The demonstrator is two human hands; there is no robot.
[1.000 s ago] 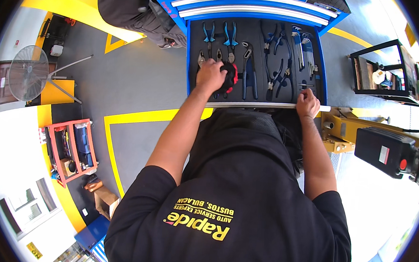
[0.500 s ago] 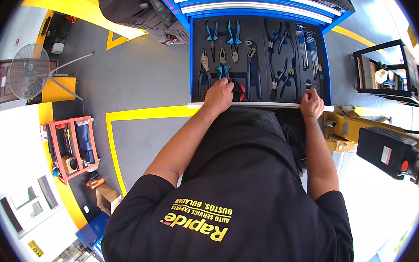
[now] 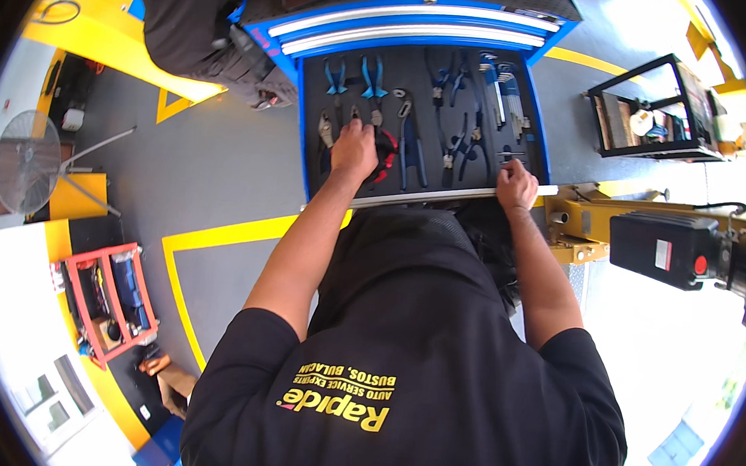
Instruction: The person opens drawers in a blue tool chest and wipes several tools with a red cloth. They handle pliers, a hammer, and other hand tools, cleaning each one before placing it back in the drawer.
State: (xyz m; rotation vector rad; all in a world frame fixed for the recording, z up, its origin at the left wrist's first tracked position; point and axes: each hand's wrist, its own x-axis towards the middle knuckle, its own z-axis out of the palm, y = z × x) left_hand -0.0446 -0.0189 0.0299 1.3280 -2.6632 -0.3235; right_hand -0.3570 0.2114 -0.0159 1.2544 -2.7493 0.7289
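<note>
Left fingers holding red-black bundle, drawer

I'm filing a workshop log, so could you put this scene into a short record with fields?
Drawer: pulled open, dark-lined, in a blue cabinet
Left hand: over a black-and-red item in the drawer; grip unclear
Right hand: at the drawer's front edge, fingers near a thin tool
Other tools: several pliers, some light-blue-handled; hex keys toward the right
Nearby: another person at upper left, partly in view; fan at left; black rack at right
</note>
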